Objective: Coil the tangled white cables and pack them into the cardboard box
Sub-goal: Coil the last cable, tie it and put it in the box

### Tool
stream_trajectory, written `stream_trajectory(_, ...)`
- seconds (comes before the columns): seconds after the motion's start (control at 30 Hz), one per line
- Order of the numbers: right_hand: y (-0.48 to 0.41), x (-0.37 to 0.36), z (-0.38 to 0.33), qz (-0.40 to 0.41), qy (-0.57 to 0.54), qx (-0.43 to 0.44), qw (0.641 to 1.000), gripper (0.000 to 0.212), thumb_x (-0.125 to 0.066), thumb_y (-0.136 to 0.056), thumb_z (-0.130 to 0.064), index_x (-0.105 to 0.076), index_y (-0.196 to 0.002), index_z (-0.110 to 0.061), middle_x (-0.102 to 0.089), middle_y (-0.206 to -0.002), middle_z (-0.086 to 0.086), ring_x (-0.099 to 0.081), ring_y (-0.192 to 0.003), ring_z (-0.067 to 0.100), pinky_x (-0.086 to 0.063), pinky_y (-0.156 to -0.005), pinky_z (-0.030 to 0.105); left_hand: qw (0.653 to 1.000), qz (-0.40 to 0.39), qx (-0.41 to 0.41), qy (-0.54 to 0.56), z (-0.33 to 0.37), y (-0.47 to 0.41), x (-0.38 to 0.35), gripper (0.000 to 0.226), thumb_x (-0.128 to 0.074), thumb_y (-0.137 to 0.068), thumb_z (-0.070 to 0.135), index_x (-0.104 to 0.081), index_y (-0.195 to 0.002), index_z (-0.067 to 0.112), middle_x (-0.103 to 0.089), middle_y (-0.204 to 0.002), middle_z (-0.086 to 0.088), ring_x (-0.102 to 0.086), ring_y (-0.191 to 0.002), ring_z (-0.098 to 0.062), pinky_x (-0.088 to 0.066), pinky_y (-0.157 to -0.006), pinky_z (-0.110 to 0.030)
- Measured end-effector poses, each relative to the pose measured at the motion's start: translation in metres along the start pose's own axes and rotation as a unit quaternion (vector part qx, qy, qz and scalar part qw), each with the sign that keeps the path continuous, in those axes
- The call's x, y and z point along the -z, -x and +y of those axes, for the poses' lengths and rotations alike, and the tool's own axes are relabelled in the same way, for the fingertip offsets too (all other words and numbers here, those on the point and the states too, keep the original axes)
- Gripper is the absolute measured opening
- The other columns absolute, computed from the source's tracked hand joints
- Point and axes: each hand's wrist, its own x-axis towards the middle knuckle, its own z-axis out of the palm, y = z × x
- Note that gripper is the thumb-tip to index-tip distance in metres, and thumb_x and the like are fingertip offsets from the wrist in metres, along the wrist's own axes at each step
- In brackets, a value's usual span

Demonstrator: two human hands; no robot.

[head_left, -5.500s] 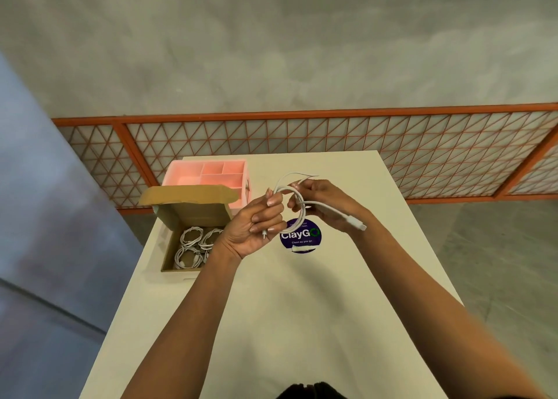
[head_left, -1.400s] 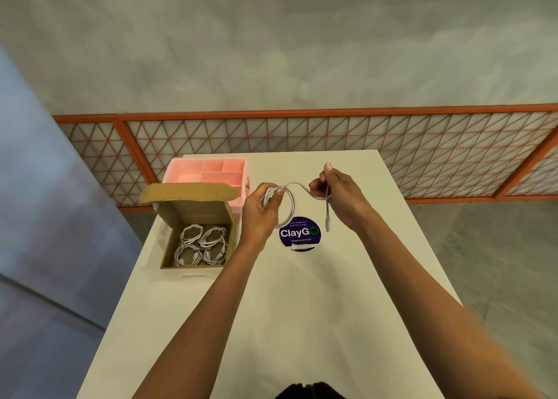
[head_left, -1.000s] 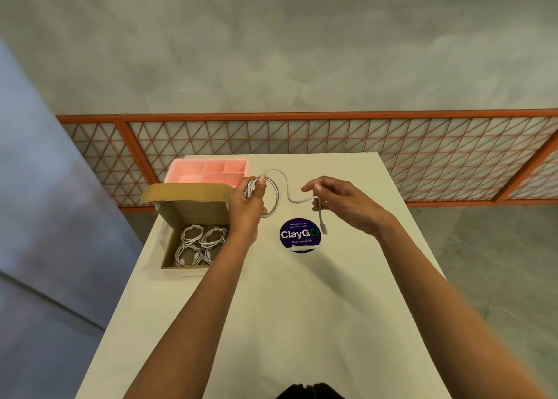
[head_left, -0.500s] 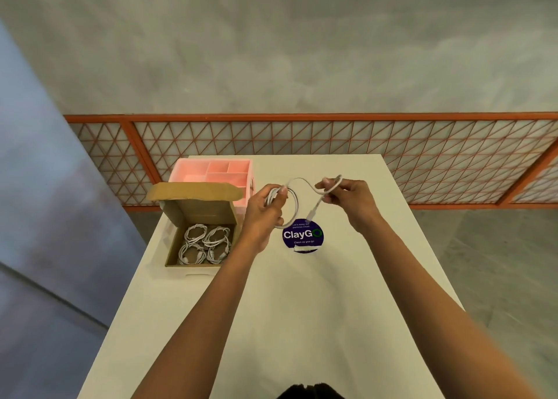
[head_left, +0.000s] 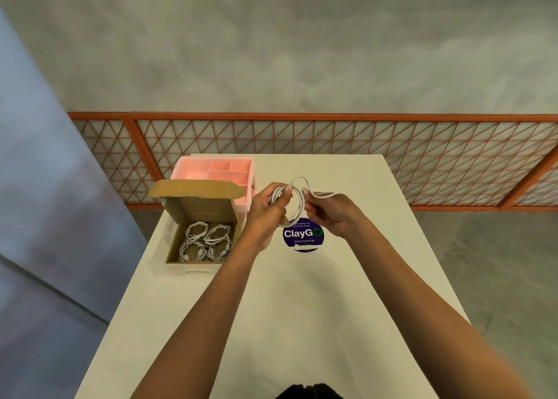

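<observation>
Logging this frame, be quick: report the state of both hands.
Left hand: closed around the coiled loops of the white cable.
Right hand: pinching the same cable's loose end.

Cardboard box open-topped; raised lid, pink organizer block rear approach.

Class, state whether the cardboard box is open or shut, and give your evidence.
Open. The cardboard box has its lid raised at the far side, and coiled white cables show inside.
</observation>
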Motion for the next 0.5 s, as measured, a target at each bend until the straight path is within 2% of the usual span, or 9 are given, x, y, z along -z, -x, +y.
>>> stream_trajectory(0.1,0.000,-0.003,0.009,-0.019,0.071,-0.019,0.997,0.012,-0.069,-0.086,-0.019,-0.063,-0.077,-0.013,-0.062,-0.051,-0.006,-0.054,-0.043,0.003,-0.036,-0.046,0.019,0.999,0.025,-0.004,-0.025,-0.004,-0.003,0.001,0.012,-0.056,-0.094,0.028,-0.063,-0.091,0.018,-0.062,-0.065,0.009,-0.052,-0.054,-0.002,-0.037,-0.043,-0.017)
stream_trajectory(0.17,0.000,-0.003,0.011,-0.038,0.084,-0.052,0.994,0.012,-0.066,-0.089,-0.022,-0.064,-0.079,-0.016,-0.063,-0.053,-0.007,-0.048,-0.042,0.002,-0.031,-0.045,0.017,0.998,0.027,-0.019,-0.046,-0.006,-0.004,0.002,0.013,-0.057,-0.094,0.027,-0.063,-0.091,0.016,-0.063,-0.066,0.012,-0.056,-0.061,-0.003,-0.042,-0.047,-0.017)
stream_trajectory(0.27,0.003,0.001,0.011,-0.093,0.005,-0.097,0.991,0.019,-0.050,-0.098,-0.019,-0.059,-0.082,-0.015,-0.062,-0.056,-0.007,-0.036,-0.040,0.003,-0.025,-0.037,0.013,0.998,0.018,-0.041,-0.036,-0.009,-0.005,0.004,0.014,-0.057,-0.094,0.026,-0.061,-0.090,0.013,-0.061,-0.064,0.014,-0.056,-0.061,-0.001,-0.043,-0.050,-0.018)
stream_trajectory(0.33,0.005,0.003,0.011,-0.129,-0.072,-0.104,0.984,0.020,-0.043,-0.101,-0.016,-0.058,-0.087,-0.012,-0.063,-0.064,-0.002,-0.036,-0.040,0.004,-0.027,-0.035,0.013,0.998,0.024,-0.053,-0.034,-0.010,-0.007,0.005,0.016,-0.058,-0.094,0.027,-0.062,-0.091,0.012,-0.062,-0.069,0.009,-0.057,-0.065,-0.006,-0.045,-0.054,-0.022)
stream_trajectory(0.4,0.005,0.004,0.012,-0.155,-0.105,-0.098,0.977,0.020,-0.042,-0.101,-0.015,-0.058,-0.090,-0.012,-0.063,-0.070,-0.001,-0.038,-0.042,0.005,-0.030,-0.036,0.014,0.997,0.024,-0.059,-0.040,-0.009,-0.009,0.006,0.017,-0.058,-0.094,0.027,-0.063,-0.093,0.011,-0.064,-0.075,0.004,-0.060,-0.070,-0.009,-0.048,-0.060,-0.025)
stream_trajectory(0.5,0.008,0.005,0.014,-0.192,-0.103,-0.069,0.974,0.016,-0.044,-0.097,-0.012,-0.060,-0.095,-0.012,-0.062,-0.071,-0.002,-0.039,-0.049,0.006,-0.032,-0.041,0.015,0.997,0.013,-0.069,-0.044,-0.007,-0.011,0.009,0.014,-0.057,-0.094,0.025,-0.064,-0.091,0.013,-0.066,-0.073,0.006,-0.060,-0.069,-0.007,-0.047,-0.062,-0.023)
